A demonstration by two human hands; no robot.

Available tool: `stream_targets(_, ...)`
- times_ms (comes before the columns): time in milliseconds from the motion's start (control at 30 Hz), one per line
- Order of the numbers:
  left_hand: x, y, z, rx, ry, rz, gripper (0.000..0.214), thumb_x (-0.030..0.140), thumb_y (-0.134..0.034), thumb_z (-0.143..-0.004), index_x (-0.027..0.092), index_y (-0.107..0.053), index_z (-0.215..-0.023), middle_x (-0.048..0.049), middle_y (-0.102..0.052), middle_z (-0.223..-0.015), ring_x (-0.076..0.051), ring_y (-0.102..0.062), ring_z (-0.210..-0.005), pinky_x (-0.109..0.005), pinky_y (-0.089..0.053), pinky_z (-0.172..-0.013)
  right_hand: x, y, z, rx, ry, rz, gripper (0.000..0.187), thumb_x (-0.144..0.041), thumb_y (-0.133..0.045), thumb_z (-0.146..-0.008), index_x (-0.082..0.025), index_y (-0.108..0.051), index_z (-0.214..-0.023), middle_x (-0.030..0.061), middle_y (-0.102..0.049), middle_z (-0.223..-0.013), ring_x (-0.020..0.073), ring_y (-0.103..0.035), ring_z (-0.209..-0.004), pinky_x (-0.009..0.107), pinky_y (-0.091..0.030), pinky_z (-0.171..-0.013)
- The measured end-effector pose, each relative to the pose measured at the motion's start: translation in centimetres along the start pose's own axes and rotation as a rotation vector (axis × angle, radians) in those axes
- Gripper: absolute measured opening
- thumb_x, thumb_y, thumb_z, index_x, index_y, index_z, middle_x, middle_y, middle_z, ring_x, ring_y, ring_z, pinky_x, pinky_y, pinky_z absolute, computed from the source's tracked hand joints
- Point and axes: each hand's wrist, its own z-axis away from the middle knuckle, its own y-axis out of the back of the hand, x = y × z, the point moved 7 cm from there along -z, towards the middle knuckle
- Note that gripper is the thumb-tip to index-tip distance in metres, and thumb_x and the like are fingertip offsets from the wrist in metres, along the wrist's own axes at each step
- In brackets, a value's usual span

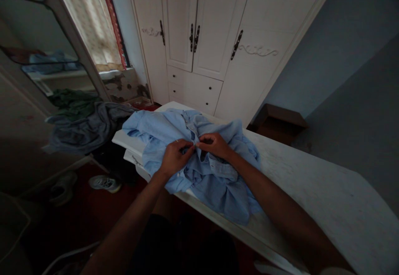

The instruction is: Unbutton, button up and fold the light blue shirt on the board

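Observation:
A light blue button-up shirt (pixel 162 125) lies crumpled on a white tabletop (pixel 299 179), part of it hanging over the near edge. My left hand (pixel 177 157) pinches the shirt's front strip between thumb and fingers; a ring shows on one finger. Just to its right, my right hand (pixel 215 145) pinches the same strip, the fingertips of both hands almost meeting. Whether a button sits between the fingertips is too small to tell. A cuff of the shirt (pixel 223 170) lies below my right wrist.
A white wardrobe (pixel 215 25) with dark handles stands behind the table. At the left are a grey and green heap of clothes (pixel 84 125), a mirror (pixel 56 38) and a shoe (pixel 104 183) on the red floor. A brown wooden box-like cabinet (pixel 280 121) stands beyond the table.

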Motion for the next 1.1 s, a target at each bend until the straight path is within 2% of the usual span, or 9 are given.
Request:
stream_targets(200, -0.4, -0.3, 0.0, 0.003, 0.058, -0.028, 0.017, 0.032, -0.061, -0.082, 0.020, -0.073, -0.082, -0.0024, -0.074, -0.081, -0.017, -0.067, -0.072, -0.027, -0.051, -0.071, -2.0, -0.2, 0.5, 0.151, 0.229, 0.450, 0.019, -0.027, -0.059, -0.077, -0.017, -0.054, -0.062, -0.0037, -0.051, -0.058, 0.0087, -0.047, -0.055, 0.021, -0.034, -0.057)
stream_targets(300, -0.5, -0.3, 0.0, -0.003, 0.061, -0.051, 0.018, 0.033, -0.061, -0.082, 0.020, -0.074, -0.082, -0.0025, -0.074, -0.081, -0.017, -0.067, -0.073, -0.027, -0.051, -0.071, -2.3, -0.5, 0.6, 0.181, 0.268, 0.524, 0.019, -0.025, -0.056, -0.078, -0.016, -0.053, -0.061, -0.0036, -0.050, -0.058, 0.0082, -0.045, -0.055, 0.021, -0.031, -0.057)
stream_targets(433, -0.5, -0.4, 0.0, -0.003, 0.042, -0.060, 0.019, 0.033, -0.060, -0.083, 0.020, -0.074, -0.084, -0.0032, -0.075, -0.084, -0.018, -0.068, -0.077, -0.028, -0.051, -0.074, -1.3, 0.0, 0.3, 0.189, 0.192, 0.395, 0.024, -0.027, -0.056, -0.077, -0.017, -0.050, -0.056, -0.0048, -0.043, -0.053, 0.0081, -0.042, -0.052, 0.021, -0.029, -0.053)
stream_targets(500, -0.4, -0.3, 0.1, -0.009, 0.023, -0.037, 0.020, 0.034, -0.059, -0.085, 0.020, -0.073, -0.087, -0.0038, -0.075, -0.086, -0.018, -0.068, -0.078, -0.029, -0.051, -0.076, -0.5, 0.2, 0.0, 0.120, 0.138, 0.288, 0.027, -0.032, -0.055, -0.079, -0.017, -0.051, -0.056, -0.0049, -0.041, -0.053, 0.0083, -0.041, -0.052, 0.021, -0.028, -0.052)
stream_targets(633, -0.1, -0.3, 0.1, -0.050, -0.010, 0.036, 0.022, 0.034, -0.055, -0.088, 0.020, -0.072, -0.091, -0.0047, -0.074, -0.089, -0.019, -0.067, -0.081, -0.030, -0.051, -0.077, 0.9, 0.2, -0.1, -0.070, 0.018, 0.081, 0.033, -0.043, -0.056, -0.081, -0.015, -0.058, -0.064, -0.0039, -0.048, -0.055, 0.0094, -0.044, -0.053, 0.020, -0.031, -0.051)
stream_targets(733, -0.1, -0.4, 0.1, -0.083, -0.018, 0.072, 0.023, 0.033, -0.053, -0.090, 0.020, -0.071, -0.092, -0.0057, -0.072, -0.088, -0.019, -0.067, -0.082, -0.030, -0.050, -0.076, 1.0, 0.1, 0.0, -0.123, -0.013, 0.029, 0.037, -0.047, -0.059, -0.080, -0.014, -0.059, -0.063, -0.0034, -0.051, -0.055, 0.0095, -0.045, -0.052, 0.020, -0.033, -0.052)
stream_targets(1100, -0.5, -0.9, -0.1, -0.145, 0.002, 0.119, 0.024, 0.025, -0.050, -0.089, 0.020, -0.072, -0.095, -0.0064, -0.072, -0.091, -0.020, -0.066, -0.085, -0.032, -0.051, -0.080, 1.6, -0.2, 0.0, -0.077, -0.040, 0.015, 0.034, -0.047, -0.066, -0.074, -0.014, -0.063, -0.065, -0.0028, -0.057, -0.056, 0.0105, -0.050, -0.054, 0.021, -0.037, -0.053)
